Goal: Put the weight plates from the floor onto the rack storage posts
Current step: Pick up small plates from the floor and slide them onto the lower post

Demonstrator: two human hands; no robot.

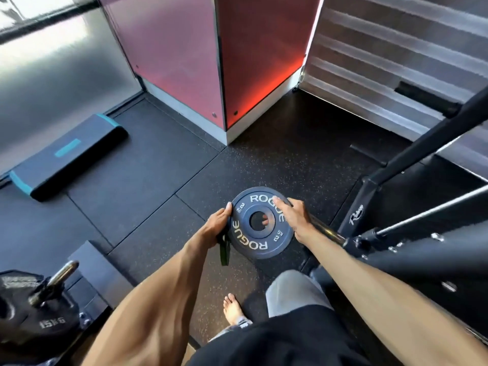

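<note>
Head view: a blue Rogue weight plate [253, 244] is held clear of the speckled rubber floor [158, 194], just beside the rack's chrome storage post [328, 231], whose tip is hidden behind the right hand [293, 215]. The left hand [216, 225] grasps the plate's left rim, and the right hand clasps its right side, fingertips showing through the centre hole. A teal-edged step platform [68, 154] lies well apart.

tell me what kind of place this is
Most likely a gym: a Rogue weight plate, a black rack frame and a teal-edged step platform on speckled rubber flooring.
</note>
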